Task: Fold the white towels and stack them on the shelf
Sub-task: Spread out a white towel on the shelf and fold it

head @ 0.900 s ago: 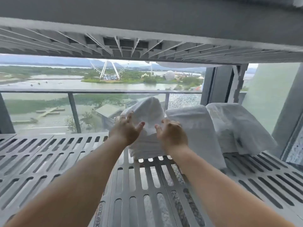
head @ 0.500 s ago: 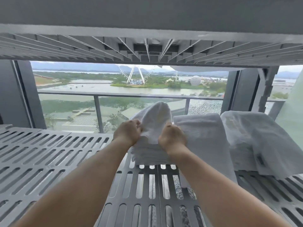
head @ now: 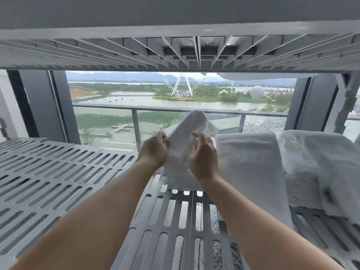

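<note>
A white towel [head: 180, 152] lies on the grey slatted shelf [head: 58, 172], its far end raised in a hump. My left hand [head: 153, 151] pinches the towel's left edge. On the right side, the curled fingers of my right hand [head: 203, 158] hold the same towel. Beside it on the right lies a second folded white towel [head: 249, 162], lengthwise and flat. Farther right a third white towel [head: 321, 162] sits loosely folded and rumpled.
The ribbed underside of the shelf above [head: 175, 51] hangs close over the towels. Behind the shelf is a window with a glass balcony railing [head: 136, 111]. A grey shelf post [head: 348, 102] stands at the back right. The shelf's left half carries nothing.
Both hands went from open in front of the towel to gripping its raised end. The view has shifted left and moved closer to the shelf.
</note>
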